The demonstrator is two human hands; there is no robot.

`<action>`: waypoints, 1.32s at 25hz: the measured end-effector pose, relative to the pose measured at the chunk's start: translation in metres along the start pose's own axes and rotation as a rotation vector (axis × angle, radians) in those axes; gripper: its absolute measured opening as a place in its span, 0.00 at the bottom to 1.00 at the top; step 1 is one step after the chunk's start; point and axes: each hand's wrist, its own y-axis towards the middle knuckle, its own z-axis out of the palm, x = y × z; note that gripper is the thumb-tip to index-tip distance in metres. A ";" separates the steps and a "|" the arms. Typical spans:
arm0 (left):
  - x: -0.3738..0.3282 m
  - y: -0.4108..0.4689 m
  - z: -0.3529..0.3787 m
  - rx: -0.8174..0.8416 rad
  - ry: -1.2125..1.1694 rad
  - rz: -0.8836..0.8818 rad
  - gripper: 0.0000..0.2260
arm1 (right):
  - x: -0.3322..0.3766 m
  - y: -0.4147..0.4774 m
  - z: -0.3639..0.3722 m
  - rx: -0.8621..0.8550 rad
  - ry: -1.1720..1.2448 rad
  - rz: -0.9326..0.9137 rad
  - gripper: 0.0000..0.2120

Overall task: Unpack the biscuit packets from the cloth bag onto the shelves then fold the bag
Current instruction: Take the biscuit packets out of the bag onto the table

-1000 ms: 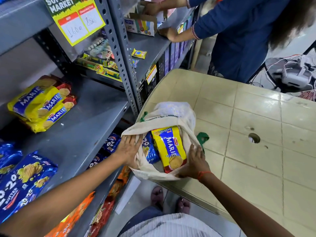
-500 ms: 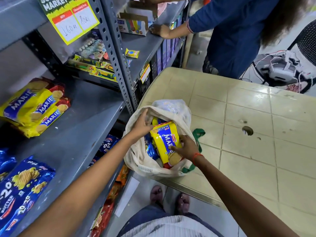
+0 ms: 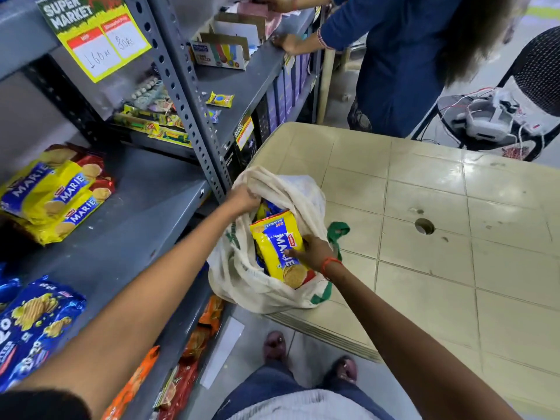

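A cream cloth bag with green handles sits on the near left corner of the beige table. My left hand grips the bag's upper rim and holds its mouth apart. My right hand is closed on a yellow Marie biscuit packet that stands partly out of the bag. More blue packets show deeper inside the bag. On the grey shelf to the left lie a stack of Marie packets and blue 20-20 packets.
Another person in blue stands at the far end of the shelving, hands on the upper shelf. A perforated upright post rises just left of the bag. Orange packets fill the lower shelf. A chair with cables is beyond the table.
My left hand moved from the bag's side up to its rim. My right hand went from the bag's edge onto the Marie packet, which now stands higher in the bag.
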 end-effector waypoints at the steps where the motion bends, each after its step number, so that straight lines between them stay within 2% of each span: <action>1: 0.006 -0.022 0.020 -0.073 0.064 -0.110 0.21 | -0.005 0.000 0.002 -0.002 -0.022 -0.003 0.25; 3: 0.021 -0.060 0.065 -0.097 0.072 -0.227 0.26 | -0.014 -0.002 0.004 0.001 -0.037 -0.049 0.23; 5: 0.025 -0.072 0.088 -0.090 -0.063 -0.290 0.29 | -0.019 -0.004 0.003 0.007 0.005 -0.099 0.22; 8: 0.029 -0.069 0.086 -0.175 -0.519 -0.362 0.20 | -0.019 -0.011 0.006 -0.036 0.178 -0.157 0.21; 9: 0.024 -0.078 0.085 -0.233 -0.582 -0.340 0.17 | -0.019 -0.017 0.006 -0.072 0.245 -0.194 0.20; 10: 0.020 -0.085 0.084 -0.300 -0.610 -0.269 0.15 | -0.019 -0.023 0.004 -0.113 0.339 -0.228 0.19; 12: 0.006 -0.101 0.081 -0.409 -0.550 -0.086 0.19 | -0.020 -0.032 -0.006 -0.164 0.603 -0.279 0.18; 15: -0.029 -0.107 0.076 -0.484 -0.427 0.167 0.24 | -0.021 -0.038 -0.038 -0.195 0.910 -0.329 0.16; 17: -0.056 -0.096 0.089 -0.447 -0.371 0.282 0.24 | -0.031 -0.035 -0.061 -0.269 1.030 -0.300 0.15; 19: -0.085 -0.090 0.110 -0.298 -0.358 0.350 0.27 | -0.053 -0.028 -0.078 -0.371 1.079 -0.204 0.12; 22: -0.117 -0.070 0.152 0.031 -0.404 0.388 0.31 | -0.098 -0.008 -0.103 -0.626 0.999 0.051 0.03; 23: -0.124 -0.061 0.164 0.126 -0.425 0.375 0.32 | -0.111 -0.002 -0.113 -0.669 0.920 0.156 0.02; 24: -0.129 -0.049 0.177 0.200 -0.450 0.350 0.32 | -0.125 0.007 -0.122 -0.673 0.828 0.255 0.07; 27: -0.138 -0.025 0.203 0.309 -0.402 0.259 0.31 | -0.153 0.025 -0.127 -0.527 0.617 0.371 0.19; 29: -0.140 -0.020 0.211 0.364 -0.342 0.208 0.25 | -0.159 0.029 -0.120 -0.433 0.532 0.380 0.19; 31: -0.138 -0.016 0.217 0.383 -0.347 0.195 0.25 | -0.158 0.024 -0.113 -0.375 0.459 0.389 0.19; 33: -0.131 -0.016 0.211 0.368 -0.471 0.160 0.26 | -0.146 0.021 -0.110 -0.424 0.321 0.374 0.19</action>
